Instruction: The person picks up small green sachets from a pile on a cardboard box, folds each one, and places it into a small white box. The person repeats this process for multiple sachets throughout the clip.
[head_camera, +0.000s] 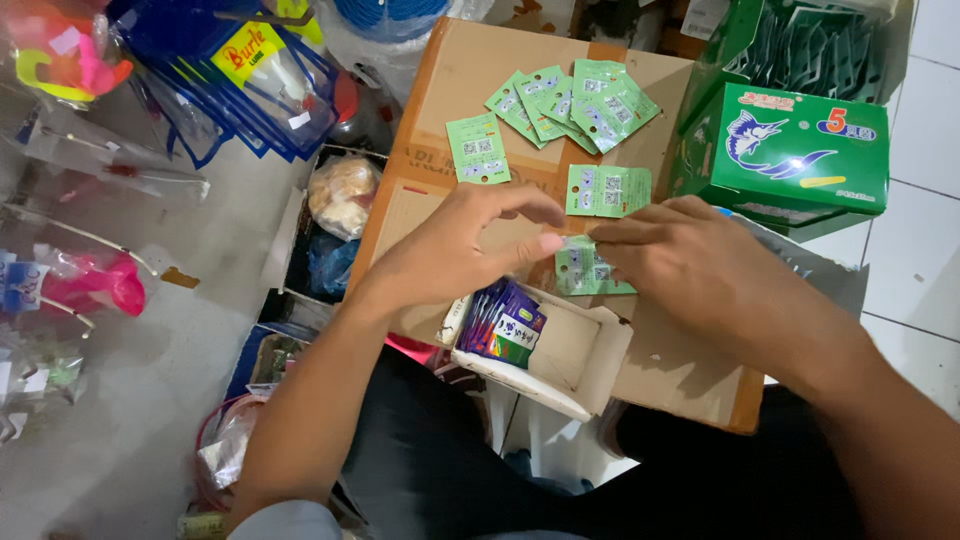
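My left hand (455, 250) and my right hand (690, 255) meet over a brown cardboard box (440, 90), both pinching a small green packet (585, 270) between their fingertips. Another green packet (607, 190) lies just above my hands. One more green packet (478, 147) lies alone to the left, and several overlap in a fan (575, 100) at the far side of the box top. A small white open box (570, 350) holding a stack of purple packets (505, 322) sits just below my hands, near my lap.
A green carton with a fish picture (790, 150) stands at the right, with an open green box (810, 45) behind it. Blue-edged plastic bags (240, 80) and bagged pink items (85, 280) lie at the left. A box of bagged goods (335, 220) sits beside the cardboard box.
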